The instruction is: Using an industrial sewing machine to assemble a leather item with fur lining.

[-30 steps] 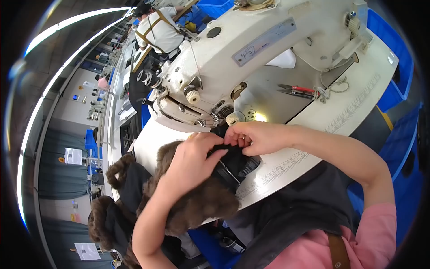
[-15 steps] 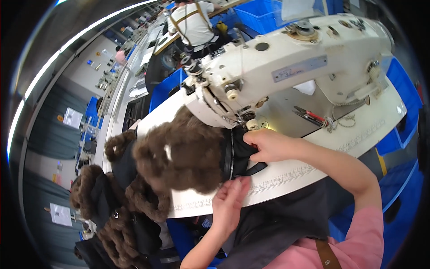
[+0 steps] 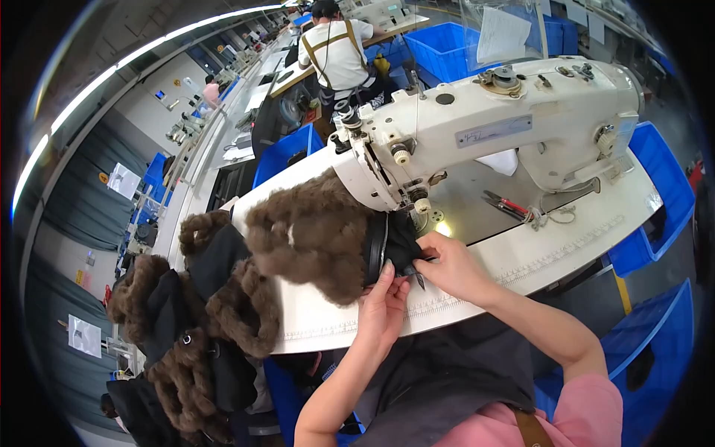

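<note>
At eight o'clock, a pile of brown fur and black cloth sags over the left end of the white table; its weight and nearness could let a loose loop snag on the work. Right of it, toward nine o'clock, the brown fur piece lies on the tabletop, joined at its right side to black cloth with a zip. Just below centre, at six o'clock, the left hand grasps the cloth's near edge beside the zip, thumb on top; if that pinch slackens, the layers could slip out of line. At four o'clock, the right hand pinches the cloth's right edge between thumb and fingers; an uneven pull against the left could pucker it. Toward two o'clock stands the sewing machine, its stitching end over the cloth's far edge; whether the needle is in the fabric cannot be told, and bunched folds or fur there could get caught. At three o'clock, red-handled snips lie beside tangled cord, which could drag if they are lifted carelessly.
</note>
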